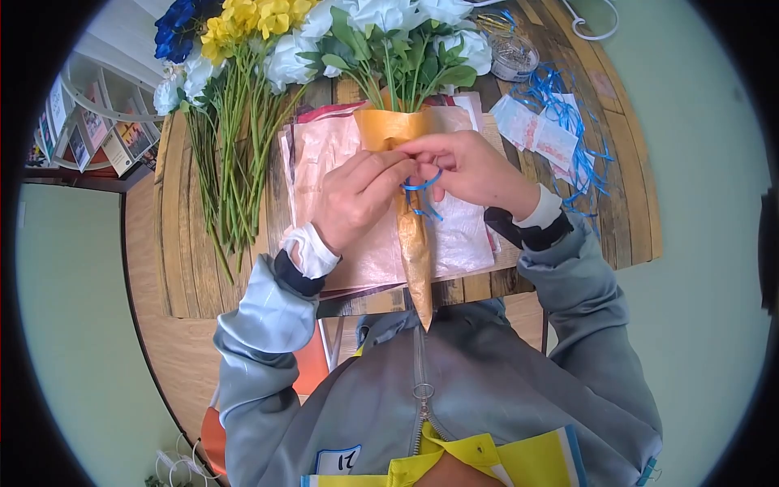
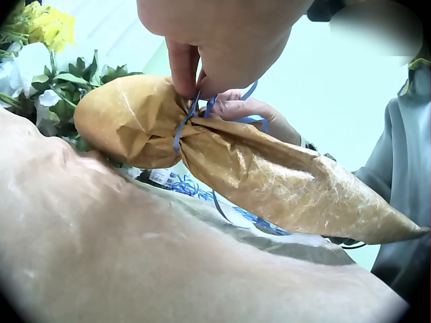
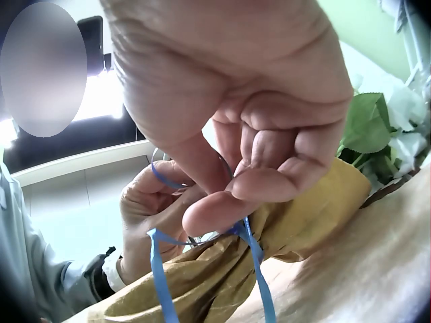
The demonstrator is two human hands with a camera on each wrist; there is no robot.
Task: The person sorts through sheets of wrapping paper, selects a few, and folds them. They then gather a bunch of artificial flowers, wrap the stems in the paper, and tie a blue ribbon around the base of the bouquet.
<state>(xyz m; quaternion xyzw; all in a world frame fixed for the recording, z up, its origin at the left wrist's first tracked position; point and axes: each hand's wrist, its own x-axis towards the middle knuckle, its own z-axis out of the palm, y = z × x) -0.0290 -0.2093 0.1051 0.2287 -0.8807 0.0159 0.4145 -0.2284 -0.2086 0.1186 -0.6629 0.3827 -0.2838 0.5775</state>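
Observation:
A bouquet of white flowers point(image 1: 385, 16) with green leaves lies wrapped in golden-brown paper point(image 1: 414, 252), its pointed end toward the person's body. Blue ribbon point(image 2: 180, 131) circles the gathered, creased waist of the wrap. Over that waist, the left hand point(image 1: 357, 195) pinches the ribbon between thumb and fingers. Close beside it the right hand point(image 1: 471, 170) pinches ribbon too, its thumb and index tip together in the right wrist view. Blue ribbon tails point(image 3: 159, 276) hang below the right fingers, and a small loop stands between the hands. The fingers partly hide the knot area.
Pink wrapping sheets point(image 1: 324, 162) lie stacked under the bouquet on the wooden table point(image 1: 633, 187). Long green stems point(image 1: 235, 154) with yellow flowers point(image 1: 256, 18) and blue flowers point(image 1: 174, 32) are at left. At right are a clear round container point(image 1: 513, 58), printed packets point(image 1: 540, 130) and tangled blue ribbon point(image 1: 596, 166).

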